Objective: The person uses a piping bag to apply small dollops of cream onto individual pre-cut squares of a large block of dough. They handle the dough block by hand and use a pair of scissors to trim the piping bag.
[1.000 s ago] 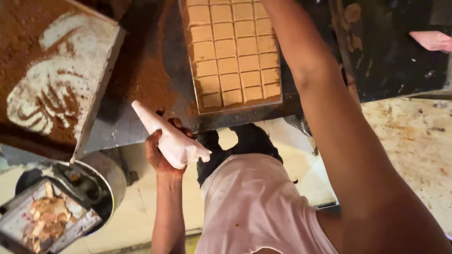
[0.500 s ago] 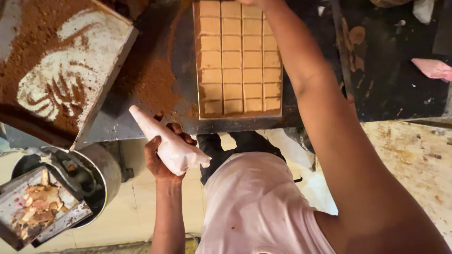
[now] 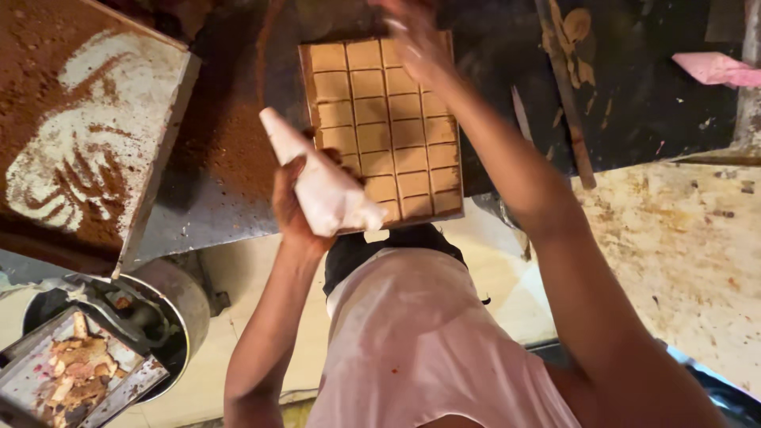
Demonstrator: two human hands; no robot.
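From my feed: my left hand [image 3: 297, 208] is wrapped tight round a white cone-shaped piping bag [image 3: 321, 184], tip pointing up-left, held just over the near-left corner of the tan slab scored into squares [image 3: 382, 131]. My right hand [image 3: 416, 40], blurred, rests on the slab's far edge; can't tell its grip, so left is nearer w/ the bag.

Scored slab [image 3: 380, 131] on worktop [image 3: 214, 198], powdered tray [image 3: 79, 143] left, bucket [image 3: 170, 297] below
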